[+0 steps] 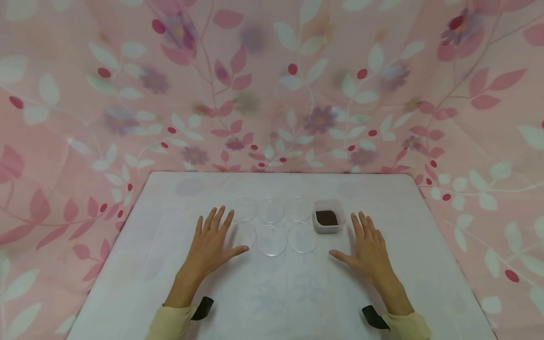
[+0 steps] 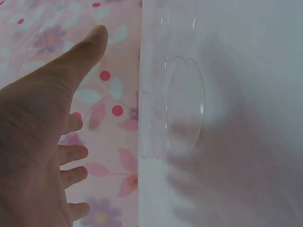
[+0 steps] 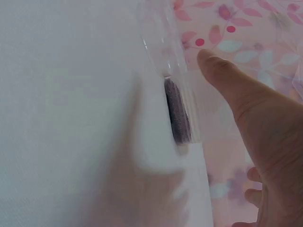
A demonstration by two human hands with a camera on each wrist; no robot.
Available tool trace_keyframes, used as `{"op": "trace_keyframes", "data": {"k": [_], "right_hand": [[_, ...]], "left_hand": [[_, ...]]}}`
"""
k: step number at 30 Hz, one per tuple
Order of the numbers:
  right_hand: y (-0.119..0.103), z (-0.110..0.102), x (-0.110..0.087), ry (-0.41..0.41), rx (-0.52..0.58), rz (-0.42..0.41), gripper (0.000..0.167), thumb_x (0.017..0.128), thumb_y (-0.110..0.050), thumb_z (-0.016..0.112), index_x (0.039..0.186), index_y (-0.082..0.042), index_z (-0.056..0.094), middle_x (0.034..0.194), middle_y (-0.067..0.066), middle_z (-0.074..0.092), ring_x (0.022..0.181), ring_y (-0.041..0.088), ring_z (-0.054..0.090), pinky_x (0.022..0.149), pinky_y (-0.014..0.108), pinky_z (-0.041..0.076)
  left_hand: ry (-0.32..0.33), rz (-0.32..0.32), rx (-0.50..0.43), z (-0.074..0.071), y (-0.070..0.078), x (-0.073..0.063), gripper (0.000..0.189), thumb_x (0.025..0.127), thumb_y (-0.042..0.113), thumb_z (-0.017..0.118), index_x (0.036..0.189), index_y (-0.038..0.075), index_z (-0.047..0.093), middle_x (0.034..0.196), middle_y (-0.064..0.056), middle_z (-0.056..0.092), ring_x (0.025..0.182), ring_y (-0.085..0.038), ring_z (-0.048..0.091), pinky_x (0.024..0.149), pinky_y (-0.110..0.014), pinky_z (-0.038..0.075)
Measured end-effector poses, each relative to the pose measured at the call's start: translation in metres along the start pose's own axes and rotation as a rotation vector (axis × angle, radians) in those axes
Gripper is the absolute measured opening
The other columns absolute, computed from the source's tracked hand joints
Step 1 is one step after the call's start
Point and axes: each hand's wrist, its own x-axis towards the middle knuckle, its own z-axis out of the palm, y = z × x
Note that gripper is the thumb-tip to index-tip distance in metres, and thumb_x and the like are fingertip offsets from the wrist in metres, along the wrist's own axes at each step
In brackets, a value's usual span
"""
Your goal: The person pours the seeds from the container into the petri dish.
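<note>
Several clear round dishes lie flat on the white table in two rows of three, among them the front middle dish [image 1: 272, 242] and the front right dish [image 1: 302, 239]. Fingers spread, my left hand [image 1: 211, 245] hovers by the front left dish [image 1: 243, 236], partly overlapping it in the head view. A square translucent tub [image 1: 328, 230] at the right end of the rows holds a dark brown material [image 1: 327, 217]. Just right of this tub is my right hand [image 1: 369, 252], its fingers extended and thumb pointing inward. Neither hand holds anything; both cast shadows on the tabletop.
A white cloth [image 1: 314, 307] with faint printed marks covers the table. Pink floral fabric [image 1: 272, 94] hangs behind it and along both sides. Dark wrist straps [image 1: 202, 308] sit at the sleeve cuffs.
</note>
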Motion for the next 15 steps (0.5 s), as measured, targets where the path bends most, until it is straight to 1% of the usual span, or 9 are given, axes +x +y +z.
{"op": "trace_keyframes", "data": {"k": [4,7,10,12,15], "right_hand": [[-0.002,0.008,0.0,0.051,0.115,-0.01,0.123,0.063,-0.065,0.081,0.154,-0.005,0.026,0.155,0.022,0.032,0.14,0.045,0.033,0.099,0.07,0.036],[-0.005,0.014,0.001,0.081,0.216,0.011,0.122,0.062,-0.059,0.086,0.154,-0.005,0.026,0.154,0.022,0.034,0.138,0.044,0.037,0.097,0.068,0.04],[-0.008,0.02,0.004,0.107,0.311,0.048,0.121,0.062,-0.051,0.089,0.155,-0.006,0.025,0.152,0.022,0.036,0.137,0.042,0.039,0.101,0.064,0.041],[-0.01,0.024,0.006,0.123,0.372,0.073,0.121,0.062,-0.047,0.091,0.155,-0.008,0.024,0.151,0.021,0.037,0.137,0.04,0.04,0.104,0.062,0.041],[-0.012,0.031,0.009,0.137,0.44,0.09,0.119,0.063,-0.041,0.092,0.155,-0.007,0.024,0.15,0.021,0.038,0.136,0.037,0.042,0.106,0.061,0.039]], "left_hand": [[-0.014,0.042,-0.035,0.001,0.006,0.016,0.107,0.073,0.073,0.068,0.155,0.016,0.03,0.159,-0.014,0.031,0.148,-0.037,0.026,0.117,-0.065,0.021],[-0.02,0.083,-0.069,0.002,0.01,0.031,0.105,0.073,0.069,0.073,0.154,0.015,0.032,0.156,-0.014,0.035,0.145,-0.036,0.031,0.116,-0.063,0.026],[-0.023,0.137,-0.092,0.004,0.016,0.046,0.105,0.071,0.066,0.076,0.153,0.014,0.034,0.153,-0.015,0.039,0.142,-0.036,0.035,0.115,-0.061,0.028],[-0.036,0.17,-0.096,0.006,0.02,0.056,0.106,0.07,0.065,0.077,0.153,0.015,0.035,0.152,-0.015,0.04,0.141,-0.035,0.036,0.116,-0.059,0.029],[-0.058,0.218,-0.098,0.01,0.028,0.071,0.105,0.069,0.063,0.079,0.153,0.016,0.036,0.151,-0.014,0.042,0.14,-0.035,0.037,0.117,-0.057,0.029]]}}
